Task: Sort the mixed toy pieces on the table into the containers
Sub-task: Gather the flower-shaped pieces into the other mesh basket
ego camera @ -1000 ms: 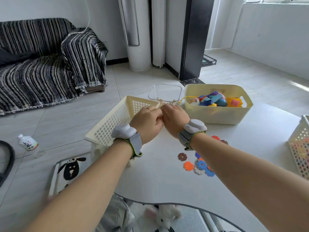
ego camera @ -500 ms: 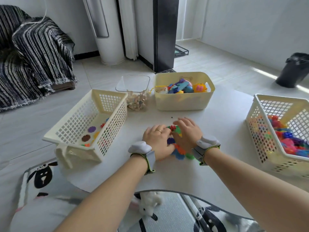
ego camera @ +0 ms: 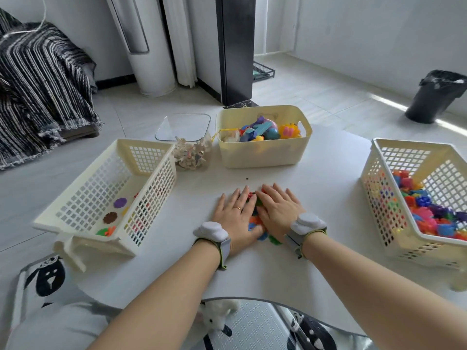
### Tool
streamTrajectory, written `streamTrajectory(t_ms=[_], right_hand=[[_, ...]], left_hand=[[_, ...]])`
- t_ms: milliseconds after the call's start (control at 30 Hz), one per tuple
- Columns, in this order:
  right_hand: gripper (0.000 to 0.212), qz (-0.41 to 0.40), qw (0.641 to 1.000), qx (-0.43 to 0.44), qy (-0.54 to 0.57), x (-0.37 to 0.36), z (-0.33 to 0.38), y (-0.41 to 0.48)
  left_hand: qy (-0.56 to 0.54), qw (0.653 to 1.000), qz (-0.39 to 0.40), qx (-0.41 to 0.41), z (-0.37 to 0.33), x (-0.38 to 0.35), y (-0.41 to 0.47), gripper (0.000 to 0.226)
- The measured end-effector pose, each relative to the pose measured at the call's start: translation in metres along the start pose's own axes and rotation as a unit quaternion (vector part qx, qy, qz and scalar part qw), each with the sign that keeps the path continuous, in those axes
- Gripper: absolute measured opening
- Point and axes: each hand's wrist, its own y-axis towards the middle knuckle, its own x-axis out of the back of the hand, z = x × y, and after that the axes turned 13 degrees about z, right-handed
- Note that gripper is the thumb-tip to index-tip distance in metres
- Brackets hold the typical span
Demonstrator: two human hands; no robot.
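**Hands.** Your left hand (ego camera: 236,218) and right hand (ego camera: 278,210) lie flat side by side on the white desk (ego camera: 252,271). The fingers are straight and grip nothing; both palms cover the stock.

**Item in hand.** A small heap of flat, notched plastic discs in mixed colours (ego camera: 255,221) sits under and between your palms at the middle of the desk. Only the red, orange, blue and green edges show.

**Handling, as judged.** The pieces look light, stiff and thin, and likely to skate on the smooth top. Pinch each one by its rim, or rake several to the desk's edge. None appears fragile.

**Receptacles.**
- On your left, tilted, is a cream lattice basket (ego camera: 151,198). It holds a few flat discs, among them a purple one (ego camera: 120,202) and a brown one (ego camera: 110,217).
- On your right, a second cream lattice basket (ego camera: 374,198) is heaped with bright pieces that look joined into clumps.
- Far centre is a solid cream bin (ego camera: 262,155) of chunkier toys.
- Beside it is a clear square tub (ego camera: 184,127) of pale beige pieces.

**Status, as judged.** This heap is the only loose stock in view.
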Motion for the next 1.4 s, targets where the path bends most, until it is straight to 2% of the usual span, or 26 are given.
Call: streamTrajectory(t_ms=[100,200,333,400,500,633,800,900,967,1100,1200,1300,1400], right_hand=[[0.039,-0.064,0.997,0.039,0.004,-0.006,-0.003,-0.004],[0.029,-0.106,0.994,0.036,0.011,-0.007,-0.003,-0.004],[0.044,-0.102,0.994,0.032,0.030,0.000,0.002,-0.005],[0.041,-0.084,0.996,0.021,-0.003,0.004,0.001,-0.007],[0.039,-0.073,0.996,0.000,-0.048,0.005,-0.004,-0.011],[0.050,0.003,1.000,-0.022,-0.011,0.000,-0.008,-0.015],[0.047,-0.014,1.000,-0.008,0.022,0.001,-0.004,-0.015],[0.040,-0.037,0.998,0.023,0.045,0.000,-0.001,-0.014],[0.036,-0.038,0.997,0.032,0.064,-0.001,0.002,-0.010],[0.046,0.007,0.998,0.024,0.061,0.009,0.004,-0.002],[0.044,-0.010,1.000,0.012,0.026,0.006,0.002,-0.009],[0.042,-0.064,0.998,0.005,0.021,-0.008,0.000,-0.016],[0.043,-0.129,0.991,0.004,0.032,-0.010,0.002,-0.007]], left_hand=[[-0.024,1.000,-0.008,-0.005,0.003,0.005,0.009,0.071],[-0.030,0.999,-0.031,-0.015,0.001,0.004,0.010,0.063],[-0.040,0.996,-0.075,-0.030,-0.001,0.007,0.006,0.057],[-0.071,0.994,-0.071,-0.040,-0.003,0.009,0.005,0.049],[-0.052,0.997,-0.049,-0.031,-0.009,0.006,0.007,0.060],[-0.001,1.000,-0.022,-0.016,-0.010,0.003,0.009,0.059],[0.000,0.999,-0.034,-0.016,-0.013,0.004,0.008,0.056],[-0.029,0.998,-0.041,-0.029,-0.011,0.005,0.008,0.055],[-0.068,0.996,-0.048,-0.043,-0.011,0.007,0.007,0.065],[-0.098,0.991,-0.070,-0.053,-0.010,0.008,0.002,0.074],[-0.021,0.997,-0.064,-0.037,-0.013,0.006,0.000,0.088],[0.016,0.999,-0.046,-0.025,-0.016,0.001,0.007,0.076],[-0.002,0.996,-0.083,-0.028,-0.014,0.001,0.010,0.070]])
